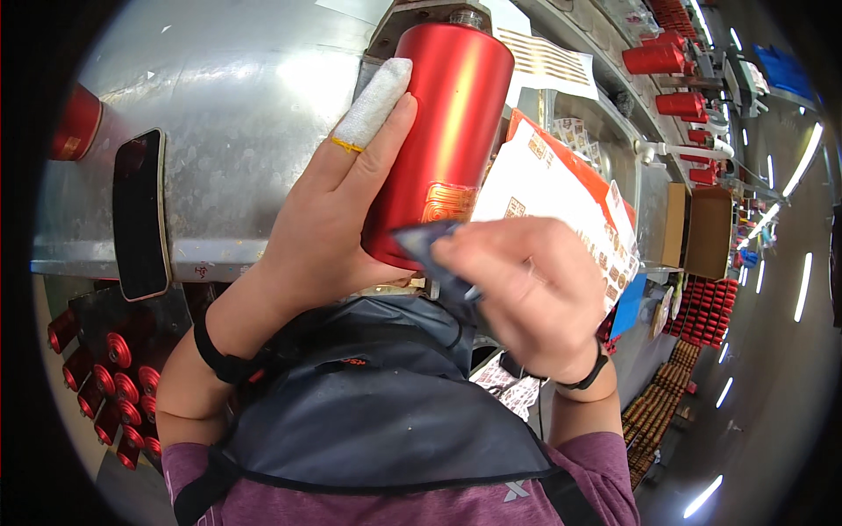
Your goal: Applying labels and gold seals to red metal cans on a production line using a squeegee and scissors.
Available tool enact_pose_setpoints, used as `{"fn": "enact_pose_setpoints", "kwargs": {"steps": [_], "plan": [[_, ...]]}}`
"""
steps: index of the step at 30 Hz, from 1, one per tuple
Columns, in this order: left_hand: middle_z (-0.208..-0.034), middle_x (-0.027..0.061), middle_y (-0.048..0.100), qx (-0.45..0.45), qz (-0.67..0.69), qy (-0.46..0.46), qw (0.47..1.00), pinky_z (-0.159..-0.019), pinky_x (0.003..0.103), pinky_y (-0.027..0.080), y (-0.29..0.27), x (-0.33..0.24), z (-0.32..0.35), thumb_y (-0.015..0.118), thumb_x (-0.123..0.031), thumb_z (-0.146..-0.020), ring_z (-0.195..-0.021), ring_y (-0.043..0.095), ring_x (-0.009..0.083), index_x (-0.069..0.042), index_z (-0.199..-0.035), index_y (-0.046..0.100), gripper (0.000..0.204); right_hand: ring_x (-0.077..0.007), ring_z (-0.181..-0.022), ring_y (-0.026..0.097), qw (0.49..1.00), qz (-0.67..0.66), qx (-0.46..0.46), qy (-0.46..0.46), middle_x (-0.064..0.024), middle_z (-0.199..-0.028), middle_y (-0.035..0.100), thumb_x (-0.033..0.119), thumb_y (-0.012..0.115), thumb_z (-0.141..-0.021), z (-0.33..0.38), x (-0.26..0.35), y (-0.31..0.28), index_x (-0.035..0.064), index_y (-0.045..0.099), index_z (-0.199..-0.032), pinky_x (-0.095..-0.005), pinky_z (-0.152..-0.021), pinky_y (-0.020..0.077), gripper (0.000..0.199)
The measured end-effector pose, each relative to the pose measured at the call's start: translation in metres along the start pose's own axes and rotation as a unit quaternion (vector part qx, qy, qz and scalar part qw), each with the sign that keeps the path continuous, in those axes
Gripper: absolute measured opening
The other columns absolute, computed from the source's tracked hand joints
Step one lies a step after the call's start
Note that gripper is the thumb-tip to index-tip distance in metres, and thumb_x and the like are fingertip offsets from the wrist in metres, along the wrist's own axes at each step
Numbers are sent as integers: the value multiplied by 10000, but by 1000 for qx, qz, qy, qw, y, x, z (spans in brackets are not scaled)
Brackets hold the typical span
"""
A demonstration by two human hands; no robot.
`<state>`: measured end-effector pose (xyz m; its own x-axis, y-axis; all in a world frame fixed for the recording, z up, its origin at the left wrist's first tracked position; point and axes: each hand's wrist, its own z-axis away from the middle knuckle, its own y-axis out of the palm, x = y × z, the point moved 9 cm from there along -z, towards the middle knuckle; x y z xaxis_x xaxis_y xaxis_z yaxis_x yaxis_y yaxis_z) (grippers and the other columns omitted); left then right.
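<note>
A shiny red cylindrical bottle [452, 105] lies with its far end away from me, where a clear threaded piece shows. My left hand [338, 184] grips its left side, thumb toward the near end. White wrapping tied with yellow covers one finger of that hand. Gold decoration [449, 202] marks the bottle's surface near its lower end. Just beside this, my right hand [535, 280] pinches a dark cloth [436, 254] against or very close to the bottle's near edge. The right hand is slightly blurred, and its palm side is hidden.
On the metal table [237, 114], a black phone [140, 215] lies at left near another red cylinder [77, 123]. White sticker sheets [548, 193] spread right of the bottle. Several red cylinders [118, 351] stand below left. Shelved red items [658, 58] line the far right.
</note>
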<state>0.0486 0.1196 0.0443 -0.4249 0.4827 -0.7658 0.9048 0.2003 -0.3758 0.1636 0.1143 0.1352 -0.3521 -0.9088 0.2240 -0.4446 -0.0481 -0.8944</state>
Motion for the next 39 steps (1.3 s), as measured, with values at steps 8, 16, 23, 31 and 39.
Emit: {"fn": "enact_pose_setpoints", "kwargs": {"steps": [8, 16, 23, 31, 39], "plan": [[-1507, 210, 333, 16, 10, -29, 999, -1076, 427, 389, -3, 9, 6, 908, -309, -533, -1334, 407, 383, -55, -1505, 264, 1193, -219, -741, 643, 994, 10, -3, 108, -81, -847, 651, -22, 674, -615, 2, -19, -5, 52, 725, -1008, -305, -614, 519, 403], [-1346, 213, 492, 24, -7, -36, 999, -961, 411, 478, -7, 15, 10, 921, -312, -501, -1183, 535, 375, -47, -1503, 260, 1230, -181, -693, 631, 996, 11, -41, 83, -47, -816, 648, 64, 698, -653, -5, -23, -10, 67, 736, -982, -297, -548, 485, 331], [-1148, 165, 582, 9, -18, -31, 999, -838, 370, 483, -6, 19, 9, 912, -272, -520, -971, 577, 313, -16, -1493, 283, 1187, -227, -793, 652, 997, -43, 60, 7, -62, -891, 668, 88, 690, -664, 2, 11, 5, 81, 743, -943, -311, -681, 516, 284], [-1078, 136, 596, 48, -9, -43, 998, -820, 363, 455, -3, 21, 8, 877, -229, -557, -905, 546, 287, 22, -1462, 322, 1091, -198, -810, 646, 998, -59, -2, -19, -43, -876, 642, 147, 665, -605, 5, 18, 0, 63, 722, -890, -286, -664, 512, 302], [-1303, 208, 522, 68, -46, 14, 997, -1050, 437, 364, 3, 14, 2, 915, -307, -506, -1243, 476, 386, 27, -1452, 322, 1165, -222, -786, 650, 990, -58, -49, 122, -73, -890, 665, 1, 727, -638, 40, -9, -23, 52, 730, -990, -309, -652, 506, 356]]}}
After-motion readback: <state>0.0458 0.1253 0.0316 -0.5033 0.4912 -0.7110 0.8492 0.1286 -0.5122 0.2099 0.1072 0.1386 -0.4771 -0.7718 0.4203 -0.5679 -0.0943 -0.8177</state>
